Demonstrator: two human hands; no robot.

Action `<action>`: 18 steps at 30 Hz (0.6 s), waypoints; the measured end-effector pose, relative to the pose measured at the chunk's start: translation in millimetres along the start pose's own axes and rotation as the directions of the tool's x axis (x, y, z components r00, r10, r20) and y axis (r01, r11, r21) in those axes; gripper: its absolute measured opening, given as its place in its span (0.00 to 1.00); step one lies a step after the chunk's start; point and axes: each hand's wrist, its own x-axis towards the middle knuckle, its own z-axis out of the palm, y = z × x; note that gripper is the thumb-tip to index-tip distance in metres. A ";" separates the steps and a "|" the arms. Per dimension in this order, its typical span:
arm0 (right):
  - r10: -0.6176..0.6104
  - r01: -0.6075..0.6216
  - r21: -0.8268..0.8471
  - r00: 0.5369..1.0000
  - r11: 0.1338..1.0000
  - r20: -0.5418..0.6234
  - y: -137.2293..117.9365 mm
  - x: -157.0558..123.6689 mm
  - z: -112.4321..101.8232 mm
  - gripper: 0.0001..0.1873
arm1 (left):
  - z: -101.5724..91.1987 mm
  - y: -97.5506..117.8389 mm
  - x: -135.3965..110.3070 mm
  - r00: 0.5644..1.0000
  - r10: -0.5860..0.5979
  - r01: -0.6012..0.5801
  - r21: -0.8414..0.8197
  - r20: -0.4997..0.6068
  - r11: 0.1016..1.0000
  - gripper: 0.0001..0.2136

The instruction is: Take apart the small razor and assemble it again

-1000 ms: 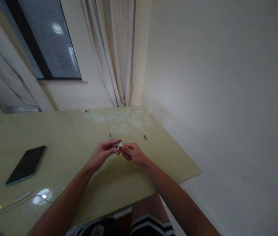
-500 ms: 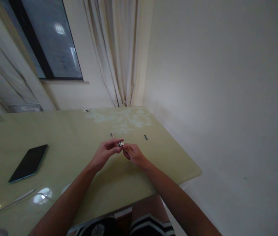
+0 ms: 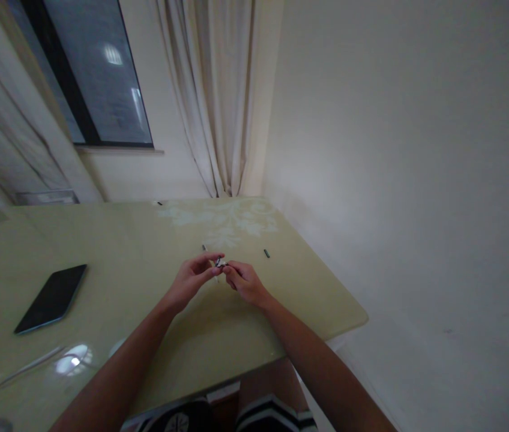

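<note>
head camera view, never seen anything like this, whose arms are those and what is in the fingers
There is no machine here. A person wears one camera on the head, looking forward and down, so the two arms coming in from the bottom are that person's own. The left hand and right hand meet above a pale green table and pinch a small pale object between their fingertips. It is too small to identify. On the table lie a dark phone to the left, a white cable near the front edge, a small dark stick just beyond the hands, and a small dark piece to their right.
</note>
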 end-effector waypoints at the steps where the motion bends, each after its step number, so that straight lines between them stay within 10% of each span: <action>1: -0.003 0.003 -0.005 1.000 1.000 -0.002 -0.7 0.1 0.2 0.28 | -0.3 -0.4 0.5 1.000 0.007 -0.007 -0.004 -0.012 1.000 0.22; 18: -0.111 0.081 -0.253 0.988 0.964 -0.107 -8.9 1.1 -1.8 0.18 | 3.2 -10.4 2.7 0.993 -0.068 0.046 -0.216 -0.096 0.975 0.27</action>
